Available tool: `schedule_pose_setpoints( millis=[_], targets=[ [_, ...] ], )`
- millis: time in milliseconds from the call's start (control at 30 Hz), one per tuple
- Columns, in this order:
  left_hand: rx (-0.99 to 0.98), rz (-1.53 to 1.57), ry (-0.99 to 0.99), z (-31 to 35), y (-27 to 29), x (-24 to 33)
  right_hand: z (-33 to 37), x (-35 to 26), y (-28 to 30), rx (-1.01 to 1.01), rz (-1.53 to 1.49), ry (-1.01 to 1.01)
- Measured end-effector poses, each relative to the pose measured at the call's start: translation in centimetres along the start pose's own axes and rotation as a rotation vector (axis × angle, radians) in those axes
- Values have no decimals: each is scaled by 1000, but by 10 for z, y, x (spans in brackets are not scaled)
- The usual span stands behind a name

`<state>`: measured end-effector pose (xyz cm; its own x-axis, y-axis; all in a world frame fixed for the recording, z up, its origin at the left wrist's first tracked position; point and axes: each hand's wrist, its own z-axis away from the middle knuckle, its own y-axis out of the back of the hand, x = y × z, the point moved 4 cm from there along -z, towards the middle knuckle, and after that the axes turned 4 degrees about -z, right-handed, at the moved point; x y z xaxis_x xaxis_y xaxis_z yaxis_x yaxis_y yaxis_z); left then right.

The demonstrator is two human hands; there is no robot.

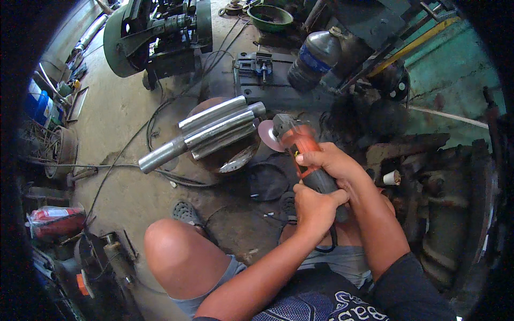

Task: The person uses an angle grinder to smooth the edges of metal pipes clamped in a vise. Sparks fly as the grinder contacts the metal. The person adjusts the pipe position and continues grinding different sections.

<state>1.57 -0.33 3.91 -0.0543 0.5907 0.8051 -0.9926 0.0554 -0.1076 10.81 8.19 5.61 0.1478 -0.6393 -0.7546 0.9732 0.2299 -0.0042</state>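
Both hands grip an orange and black angle grinder (303, 144). My right hand (336, 162) wraps its body close behind the head, and my left hand (315, 207) closes round the dark rear end, its thumb laid across it. A pale pinkish disc (271, 136) faces left at the grinder's head; whether it spins I cannot tell. Just left of the disc, apart from it, lies a shiny steel pinion shaft (219, 134) with long, thick teeth. It rests slanted on a round rusty support (235, 162), mostly covered by the shaft.
A green machine with a wheel (126, 37) stands far left. Beyond the shaft are a small vise (261, 65), a large plastic bottle (315, 56) and a green basin (270, 18). Dark cables (144, 131) cross the floor. Rusty metal parts (444, 214) crowd the right side.
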Motion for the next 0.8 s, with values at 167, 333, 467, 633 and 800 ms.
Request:
schedule_pose_setpoints(
  millis=[167,333,467,633,800],
  targets=[
    [51,-9,-12,-5,2,5,-13,0,1,-32,-19,-23],
    [126,-10,-67,-10,3,7,-16,0,0,-8,-64,-51],
    [159,7,-81,-9,3,6,-18,0,-3,-11,-93,-42],
    [171,0,-93,-9,7,12,-19,1,-5,-17,-125,-62],
    [-7,-46,67,-8,9,13,-20,2,-4,-25,-125,-59]
  ],
)
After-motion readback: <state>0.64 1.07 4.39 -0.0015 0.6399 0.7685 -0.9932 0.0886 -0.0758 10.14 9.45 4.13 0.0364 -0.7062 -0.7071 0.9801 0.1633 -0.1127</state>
